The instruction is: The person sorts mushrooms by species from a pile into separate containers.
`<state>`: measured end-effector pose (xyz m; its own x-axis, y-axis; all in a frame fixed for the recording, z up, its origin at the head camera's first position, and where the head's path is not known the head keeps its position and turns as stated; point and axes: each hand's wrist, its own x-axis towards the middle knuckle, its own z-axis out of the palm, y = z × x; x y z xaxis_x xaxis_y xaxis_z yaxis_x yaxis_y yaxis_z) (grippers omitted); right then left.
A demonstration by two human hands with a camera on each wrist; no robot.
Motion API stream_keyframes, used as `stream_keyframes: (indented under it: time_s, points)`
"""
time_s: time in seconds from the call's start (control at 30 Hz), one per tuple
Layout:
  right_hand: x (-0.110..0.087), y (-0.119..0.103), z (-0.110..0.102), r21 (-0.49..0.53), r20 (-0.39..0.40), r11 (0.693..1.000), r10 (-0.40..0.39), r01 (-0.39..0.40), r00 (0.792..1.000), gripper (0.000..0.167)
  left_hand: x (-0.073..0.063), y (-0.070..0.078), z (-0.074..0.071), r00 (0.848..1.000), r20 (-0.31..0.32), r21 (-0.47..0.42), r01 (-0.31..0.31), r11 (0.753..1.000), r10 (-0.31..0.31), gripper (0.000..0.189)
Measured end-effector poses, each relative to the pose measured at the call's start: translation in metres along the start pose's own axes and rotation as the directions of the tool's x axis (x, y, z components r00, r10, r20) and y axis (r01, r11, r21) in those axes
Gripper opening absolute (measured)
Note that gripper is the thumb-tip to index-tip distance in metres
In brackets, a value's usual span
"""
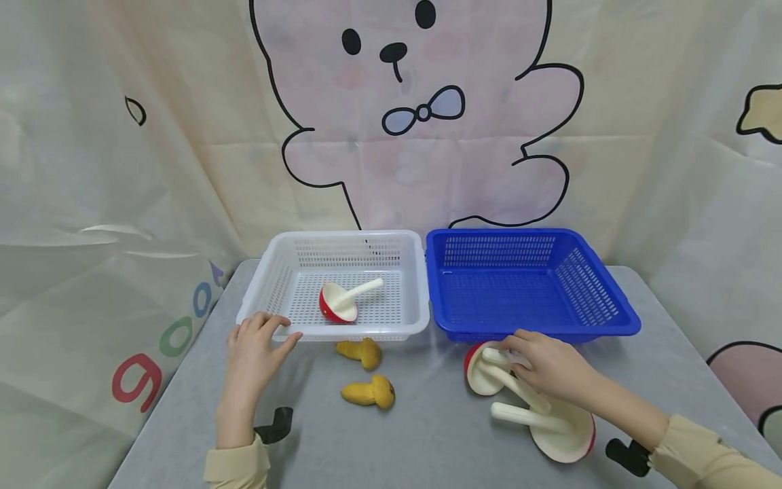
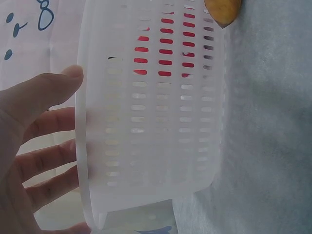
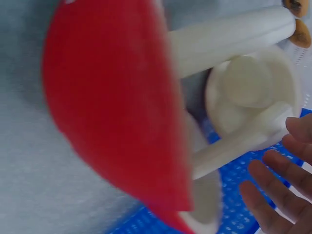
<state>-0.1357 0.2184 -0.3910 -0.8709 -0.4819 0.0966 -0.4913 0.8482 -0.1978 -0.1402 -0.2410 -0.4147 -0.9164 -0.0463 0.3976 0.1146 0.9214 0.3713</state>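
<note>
My left hand (image 1: 255, 350) is at the front left corner of the white basket (image 1: 342, 333). In the left wrist view the thumb (image 2: 61, 87) lies at the basket's rim, and the other fingers pass behind it. A red-capped toy mushroom (image 1: 342, 309) lies inside this basket. On the right, my right hand (image 1: 550, 367) is over three white-stemmed toy mushrooms with red caps. One red cap (image 3: 117, 97) fills much of the right wrist view. There the fingers are spread, with the thumb right by the tip of a stem (image 3: 243, 144).
A blue basket (image 1: 531, 329) stands beside the white one, behind the mushrooms. Two small yellow-brown toy mushrooms (image 1: 369, 392) lie on the grey table (image 1: 427, 441) in front of the white basket. A printed curtain (image 1: 611, 170) hangs behind.
</note>
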Motion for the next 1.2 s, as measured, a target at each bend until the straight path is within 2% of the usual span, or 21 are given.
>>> stream_keyframes:
  time_s: [0.17,0.37,0.6,0.77,1.0,1.2]
  points:
    - [-0.002,0.008,0.005,-0.007,0.001,1.000,-0.024,0.024,1.000,0.028,0.000,-0.001,0.001,1.000,0.004,-0.004,0.007,1.000,-0.007,0.029]
    - [-0.003,0.013,0.012,-0.008,-0.008,0.996,-0.091,0.091,0.996,0.030,-0.001,-0.001,0.001,1.000,0.019,-0.012,0.019,1.000,-0.018,0.030]
    - [-0.002,0.019,0.022,-0.053,-0.073,0.978,-0.204,0.201,0.976,0.036,-0.001,-0.001,0.002,1.000,-0.009,-0.008,-0.007,1.000,0.007,0.029]
    - [-0.002,0.023,0.027,-0.039,-0.067,0.976,-0.215,0.213,0.974,0.035,-0.001,0.000,0.003,1.000,-0.017,-0.006,-0.012,1.000,0.011,0.029]
    - [-0.003,0.027,0.031,-0.045,-0.166,0.962,-0.274,0.270,0.947,0.037,0.000,0.000,0.004,0.999,-0.034,-0.011,-0.014,1.000,0.014,0.029]
    - [-0.008,0.031,0.030,-0.060,-0.187,0.952,-0.305,0.299,0.934,0.038,0.000,-0.001,0.003,0.999,-0.033,-0.007,-0.010,1.000,0.010,0.029]
